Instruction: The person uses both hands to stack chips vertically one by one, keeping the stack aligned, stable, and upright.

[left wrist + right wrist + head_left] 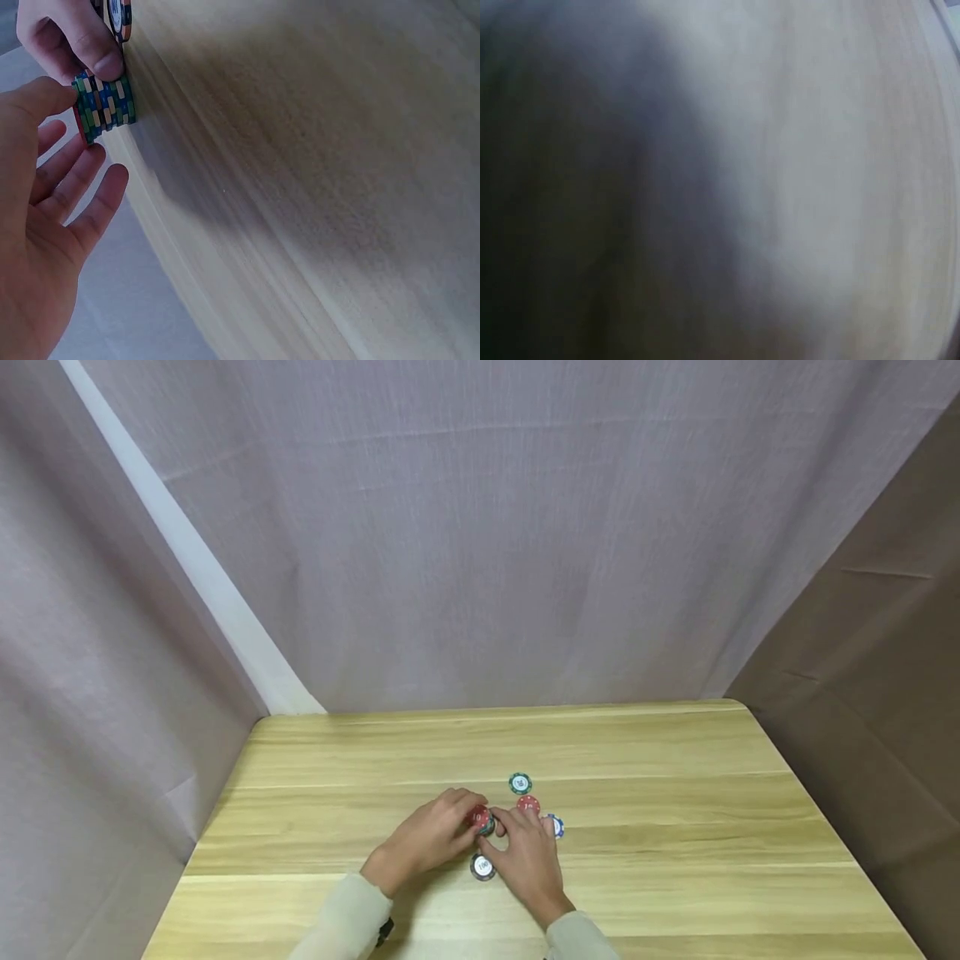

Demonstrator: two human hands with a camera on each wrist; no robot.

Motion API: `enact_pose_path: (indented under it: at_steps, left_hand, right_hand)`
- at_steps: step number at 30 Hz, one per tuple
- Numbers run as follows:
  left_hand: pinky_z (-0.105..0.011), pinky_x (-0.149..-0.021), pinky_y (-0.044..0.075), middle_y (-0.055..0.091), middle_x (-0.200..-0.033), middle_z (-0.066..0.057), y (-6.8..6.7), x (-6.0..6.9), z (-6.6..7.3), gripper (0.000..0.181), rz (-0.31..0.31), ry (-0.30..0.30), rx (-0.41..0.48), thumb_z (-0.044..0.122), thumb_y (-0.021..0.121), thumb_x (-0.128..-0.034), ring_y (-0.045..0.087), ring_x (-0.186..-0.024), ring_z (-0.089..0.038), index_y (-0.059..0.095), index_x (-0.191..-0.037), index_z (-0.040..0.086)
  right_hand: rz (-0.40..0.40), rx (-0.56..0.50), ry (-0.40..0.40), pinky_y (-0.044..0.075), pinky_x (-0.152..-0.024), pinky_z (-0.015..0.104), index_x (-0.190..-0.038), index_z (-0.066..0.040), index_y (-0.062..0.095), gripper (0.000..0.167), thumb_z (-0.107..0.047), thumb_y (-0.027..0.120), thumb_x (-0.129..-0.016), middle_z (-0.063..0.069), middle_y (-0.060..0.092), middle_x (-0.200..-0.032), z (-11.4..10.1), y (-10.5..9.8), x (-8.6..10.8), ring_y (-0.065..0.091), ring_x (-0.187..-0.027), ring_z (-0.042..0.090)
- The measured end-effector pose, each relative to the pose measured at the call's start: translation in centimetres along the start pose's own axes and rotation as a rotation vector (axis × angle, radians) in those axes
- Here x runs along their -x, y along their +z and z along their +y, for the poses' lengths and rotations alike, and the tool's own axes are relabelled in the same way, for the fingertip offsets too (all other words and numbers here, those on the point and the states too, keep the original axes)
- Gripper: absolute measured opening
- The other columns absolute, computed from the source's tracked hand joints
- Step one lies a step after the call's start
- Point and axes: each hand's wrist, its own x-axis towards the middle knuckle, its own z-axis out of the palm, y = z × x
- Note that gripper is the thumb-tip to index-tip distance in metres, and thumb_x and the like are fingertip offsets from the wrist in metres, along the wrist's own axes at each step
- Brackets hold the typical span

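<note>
A short stack of poker chips [482,819] stands on the table, a red chip marked 10 on top. My left hand [431,833] curls round its left side; in the left wrist view, thumb and fingers lie on opposite sides of the striped stack [105,109]. From the right, my right hand [531,853] holds the same stack between thumb and forefinger. A black chip marked 100 [483,867] lies just in front. Beyond the right hand are a red chip [528,803] and a blue chip [557,827], both partly hidden by its fingers.
A green chip [521,783] lies flat behind the red one. The wooden table [675,793] has grey curtains [480,543] behind it and to the left, and a brown cloth [862,693] to the right. The right wrist view is mostly dark and blurred.
</note>
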Motion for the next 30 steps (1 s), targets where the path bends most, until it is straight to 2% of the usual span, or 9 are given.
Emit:
enact_pose_path:
  at_steps: [11, 16, 19, 23, 30]
  left_hand:
    - [-0.032, -0.104, 0.055, 0.068, -0.133, -0.007, 0.2, 0.1, 0.2, 0.038, 0.014, 0.006, 0.003, 0.025, 0.071, -0.1008, 0.064, -0.121, -0.02, 0.066, -0.135, 0.008]
    - [-0.034, -0.105, 0.054, 0.068, -0.132, -0.006, 0.0, 0.4, 0.4, 0.04, 0.062, -0.018, -0.018, 0.026, 0.074, -0.0976, 0.065, -0.121, -0.021, 0.067, -0.133, 0.008]
    - [-0.037, -0.107, 0.053, 0.069, -0.13, -0.006, 0.0, 0.9, 0.6, 0.041, 0.1, -0.061, -0.006, 0.027, 0.074, -0.096, 0.065, -0.122, -0.021, 0.067, -0.132, 0.008]
    - [-0.04, -0.105, 0.054, 0.069, -0.129, -0.006, 0.2, 2.1, 1.2, 0.042, 0.135, -0.154, 0.038, 0.025, 0.074, -0.0958, 0.065, -0.121, -0.023, 0.067, -0.133, 0.007]
    - [-0.042, -0.091, 0.06, 0.07, -0.122, -0.008, 1.1, 4.0, 2.7, 0.044, 0.161, -0.283, 0.033, 0.026, 0.077, -0.0933, 0.067, -0.11, -0.024, 0.068, -0.132, 0.008]
  right_hand:
    - [0.003, 0.003, -0.003, 0.029, -0.08, 0.032, -0.123, -0.02, 0.075, 0.047, -0.052, 0.078, -0.088, -0.018, 0.053, -0.083, 0.2, 0.0, 0.2, 0.042, -0.085, 0.007]
    - [0.019, 0.002, -0.012, 0.029, -0.08, 0.032, -0.123, -0.021, 0.075, 0.049, -0.052, 0.079, -0.086, -0.019, 0.053, -0.082, 0.4, 0.1, 0.3, 0.044, -0.085, 0.007]
    - [0.029, 0.0, -0.014, 0.03, -0.079, 0.032, -0.122, -0.022, 0.075, 0.048, -0.052, 0.082, -0.085, -0.02, 0.053, -0.081, 0.5, 0.1, 0.4, 0.046, -0.085, 0.007]
    - [0.018, -0.017, -0.009, 0.03, -0.081, 0.032, -0.123, -0.023, 0.075, 0.049, -0.051, 0.083, -0.084, -0.02, 0.053, -0.081, 0.4, 0.1, 0.3, 0.046, -0.085, 0.006]
    - [0.002, -0.02, -0.003, 0.03, -0.082, 0.033, -0.122, -0.022, 0.074, 0.048, -0.051, 0.082, -0.085, -0.019, 0.052, -0.081, 0.2, 0.0, 0.1, 0.045, -0.085, 0.007]
